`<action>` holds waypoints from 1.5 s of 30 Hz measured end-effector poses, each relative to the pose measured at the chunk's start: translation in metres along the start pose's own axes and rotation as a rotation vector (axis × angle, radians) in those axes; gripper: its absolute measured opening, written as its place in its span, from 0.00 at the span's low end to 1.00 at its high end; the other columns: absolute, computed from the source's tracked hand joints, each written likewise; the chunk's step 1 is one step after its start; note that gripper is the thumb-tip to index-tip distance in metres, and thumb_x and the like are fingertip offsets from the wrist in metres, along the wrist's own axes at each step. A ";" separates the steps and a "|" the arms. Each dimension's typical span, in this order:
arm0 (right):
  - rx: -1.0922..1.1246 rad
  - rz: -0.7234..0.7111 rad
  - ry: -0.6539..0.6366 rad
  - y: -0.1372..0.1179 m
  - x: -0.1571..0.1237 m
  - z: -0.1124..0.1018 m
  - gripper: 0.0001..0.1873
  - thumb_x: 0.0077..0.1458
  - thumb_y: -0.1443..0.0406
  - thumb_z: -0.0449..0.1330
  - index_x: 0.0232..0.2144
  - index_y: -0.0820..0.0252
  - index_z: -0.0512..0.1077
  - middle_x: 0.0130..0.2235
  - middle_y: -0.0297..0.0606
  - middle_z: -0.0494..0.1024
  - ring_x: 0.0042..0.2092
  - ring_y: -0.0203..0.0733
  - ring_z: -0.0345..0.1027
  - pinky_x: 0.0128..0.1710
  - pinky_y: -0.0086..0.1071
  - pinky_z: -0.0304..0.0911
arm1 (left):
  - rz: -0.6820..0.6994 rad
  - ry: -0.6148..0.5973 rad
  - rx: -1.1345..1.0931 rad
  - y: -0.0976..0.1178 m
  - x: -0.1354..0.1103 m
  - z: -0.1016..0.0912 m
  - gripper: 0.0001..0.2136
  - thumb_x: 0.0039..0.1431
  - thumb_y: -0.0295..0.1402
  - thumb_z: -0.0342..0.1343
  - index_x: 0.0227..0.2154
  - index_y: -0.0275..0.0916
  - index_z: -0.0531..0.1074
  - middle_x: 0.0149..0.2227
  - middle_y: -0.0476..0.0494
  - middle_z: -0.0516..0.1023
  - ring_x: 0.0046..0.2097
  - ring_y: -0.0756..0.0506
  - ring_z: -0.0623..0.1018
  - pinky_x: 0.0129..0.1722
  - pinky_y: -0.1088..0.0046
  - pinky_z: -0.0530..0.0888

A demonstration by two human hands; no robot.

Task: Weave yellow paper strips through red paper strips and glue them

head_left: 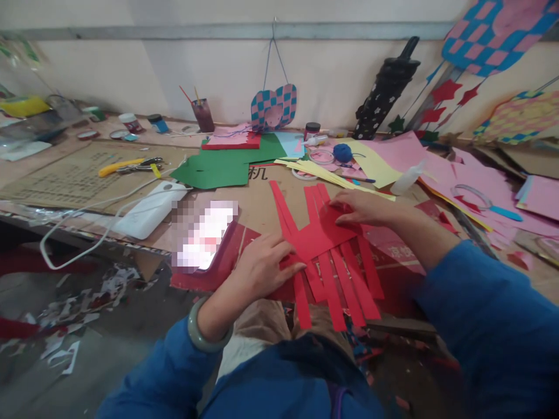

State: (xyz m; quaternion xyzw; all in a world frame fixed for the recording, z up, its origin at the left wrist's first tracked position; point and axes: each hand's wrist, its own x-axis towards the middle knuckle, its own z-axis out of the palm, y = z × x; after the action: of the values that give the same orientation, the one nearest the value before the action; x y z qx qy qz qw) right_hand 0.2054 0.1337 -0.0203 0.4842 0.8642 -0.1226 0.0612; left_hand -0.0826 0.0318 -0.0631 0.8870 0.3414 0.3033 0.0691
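Observation:
A sheet of red paper [325,241], cut into long strips at both its far and near ends, lies in front of me, with several strips hanging past the table's front edge. My left hand [264,265] grips its left side, thumb toward me and fingers curled at the edge. On the far right part, my right hand [364,208] has its thumb and fingers closed on the paper among the upper strips; the exact fingertip contact is partly hidden. Left of my left hand lies a phone [212,235] with a lit, blurred screen.
A white power bank [151,209] with a cable and a yellow utility knife [122,167] lie left. Green paper [222,166], yellow strips [327,174], blue yarn [343,153] and a glue bottle [408,178] lie beyond. Pink paper [471,174] covers the right. A cup [203,115] stands behind.

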 end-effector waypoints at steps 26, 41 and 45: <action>0.000 -0.011 -0.051 -0.001 0.001 -0.001 0.09 0.53 0.61 0.56 0.33 0.56 0.76 0.36 0.38 0.80 0.39 0.44 0.72 0.39 0.33 0.61 | 0.049 -0.015 0.000 0.001 0.000 0.000 0.13 0.64 0.43 0.57 0.32 0.37 0.74 0.32 0.45 0.78 0.35 0.45 0.76 0.34 0.69 0.70; -0.105 0.085 -0.043 -0.009 -0.004 0.001 0.13 0.55 0.63 0.55 0.38 0.56 0.78 0.39 0.41 0.81 0.41 0.46 0.73 0.39 0.34 0.63 | 0.042 -0.022 0.009 0.001 -0.002 0.001 0.12 0.63 0.42 0.58 0.32 0.38 0.74 0.32 0.45 0.78 0.35 0.45 0.76 0.34 0.70 0.69; -0.117 0.042 -0.039 -0.015 -0.004 -0.002 0.19 0.57 0.63 0.55 0.50 0.57 0.74 0.51 0.43 0.78 0.51 0.47 0.71 0.47 0.35 0.62 | 0.042 -0.032 0.007 0.000 -0.001 0.002 0.12 0.64 0.43 0.58 0.32 0.38 0.74 0.32 0.45 0.77 0.35 0.46 0.76 0.34 0.70 0.69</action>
State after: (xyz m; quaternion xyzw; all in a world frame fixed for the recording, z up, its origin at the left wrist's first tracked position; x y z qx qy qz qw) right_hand 0.1948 0.1235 -0.0156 0.4953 0.8582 -0.0800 0.1087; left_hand -0.0822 0.0308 -0.0648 0.8990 0.3224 0.2892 0.0652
